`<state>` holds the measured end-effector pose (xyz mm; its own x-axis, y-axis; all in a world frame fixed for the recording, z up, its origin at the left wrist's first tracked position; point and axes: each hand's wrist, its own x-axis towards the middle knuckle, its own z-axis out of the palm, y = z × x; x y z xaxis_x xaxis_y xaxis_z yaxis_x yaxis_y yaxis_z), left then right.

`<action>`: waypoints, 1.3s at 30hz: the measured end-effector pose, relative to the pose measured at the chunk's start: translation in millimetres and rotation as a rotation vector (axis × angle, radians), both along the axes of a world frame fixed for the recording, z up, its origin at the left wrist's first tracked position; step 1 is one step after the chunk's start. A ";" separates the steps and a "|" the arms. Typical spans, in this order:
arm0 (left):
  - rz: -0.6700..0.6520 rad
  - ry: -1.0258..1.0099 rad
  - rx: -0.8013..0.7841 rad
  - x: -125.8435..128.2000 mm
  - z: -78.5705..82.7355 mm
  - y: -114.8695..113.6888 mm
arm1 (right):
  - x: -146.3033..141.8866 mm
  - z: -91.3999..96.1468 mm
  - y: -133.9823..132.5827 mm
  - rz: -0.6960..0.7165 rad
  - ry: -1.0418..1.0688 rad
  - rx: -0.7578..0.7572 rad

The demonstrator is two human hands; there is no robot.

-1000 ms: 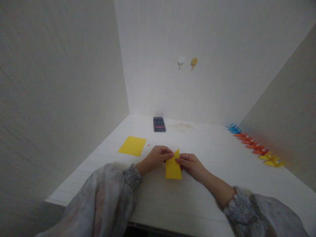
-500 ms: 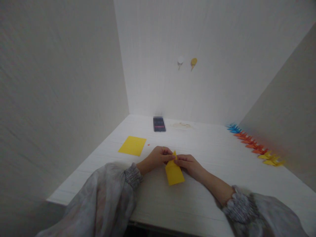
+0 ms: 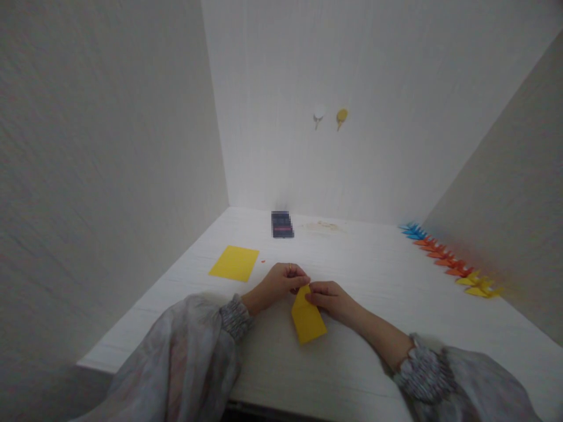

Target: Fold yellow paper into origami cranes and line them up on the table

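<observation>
A folded yellow paper [image 3: 308, 319] lies on the white table [image 3: 352, 351] in front of me. My left hand [image 3: 281, 282] pinches its top corner from the left, fingers curled. From the right, my right hand [image 3: 329, 299] presses its fingers on the same top end. Both hands meet at the paper's upper tip, which is folded down under the fingers. The lower part of the paper lies flat, slightly turned.
A flat yellow sheet [image 3: 234, 263] lies to the left. A dark small object [image 3: 282, 224] stands near the back wall. Along the right wall runs a row of folded paper pieces, blue [image 3: 411, 230], orange [image 3: 444, 258] and yellow [image 3: 477, 285]. Two hooks [image 3: 329, 117] hang on the back wall.
The pointed top of the yellow paper, raised a second ago, has been pressed down under my fingers. The paper has turned slightly, and both hands shifted a little toward me.
</observation>
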<state>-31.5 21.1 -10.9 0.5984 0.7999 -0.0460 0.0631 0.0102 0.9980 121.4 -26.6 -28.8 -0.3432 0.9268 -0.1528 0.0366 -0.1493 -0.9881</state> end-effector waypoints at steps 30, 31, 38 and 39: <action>-0.060 0.058 -0.019 -2.1 -6.0 1.3 | -0.2 6.0 1.8 -0.225 0.101 0.113; -0.069 0.065 -0.013 -2.1 -6.4 0.8 | -0.5 6.4 1.7 -0.243 0.088 0.105; -0.094 0.048 -0.025 -1.6 -1.6 -1.5 | 0.2 7.8 -0.1 -0.280 0.169 0.059; -0.094 0.046 -0.035 -1.6 -0.8 -1.6 | 0.4 8.4 -0.5 -0.279 0.193 0.046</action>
